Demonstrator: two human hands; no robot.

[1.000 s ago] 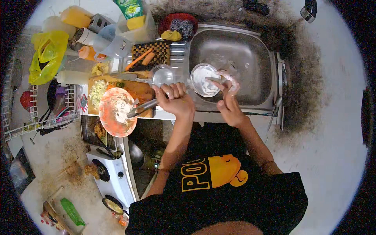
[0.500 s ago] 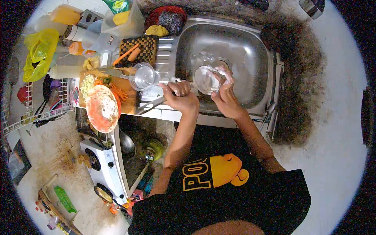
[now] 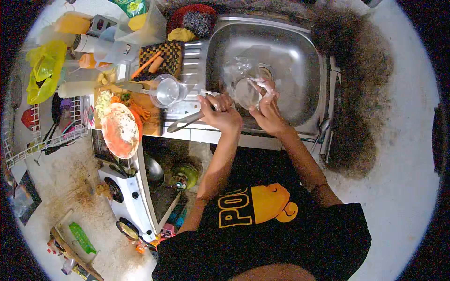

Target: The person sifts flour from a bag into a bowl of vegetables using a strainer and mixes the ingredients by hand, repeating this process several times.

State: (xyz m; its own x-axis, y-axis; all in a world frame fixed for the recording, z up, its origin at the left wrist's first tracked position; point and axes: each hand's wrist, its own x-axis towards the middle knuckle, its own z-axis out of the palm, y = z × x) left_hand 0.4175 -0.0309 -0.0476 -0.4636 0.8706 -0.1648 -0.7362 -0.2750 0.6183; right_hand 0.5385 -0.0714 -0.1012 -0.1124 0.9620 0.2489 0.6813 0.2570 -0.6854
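Note:
Over the sink's near left edge, my left hand (image 3: 221,113) has its fingers curled round a grey-handled utensil (image 3: 186,122). Its handle sticks out toward the lower left, while its working end is mostly hidden by the hand. White paste coats the fingers. My right hand (image 3: 270,104), also smeared white, grips a clear round cup (image 3: 245,92) over the sink basin (image 3: 295,89), fingers along its right side. Left of my hands, a clear plastic container (image 3: 168,90) stands on the drainboard.
An orange plate (image 3: 123,146) with white powder sits at the counter's left edge beside a cutting board (image 3: 153,124) bearing shredded vegetables. Carrots (image 3: 146,64) lie on a woven mat (image 3: 171,54). A stove (image 3: 124,192) stands lower left. Bottles crowd the back left.
My left hand and the grey-handled utensil have moved slightly right, closer to the cup. The cup has tilted a little in my right hand. The whole view has shifted slightly.

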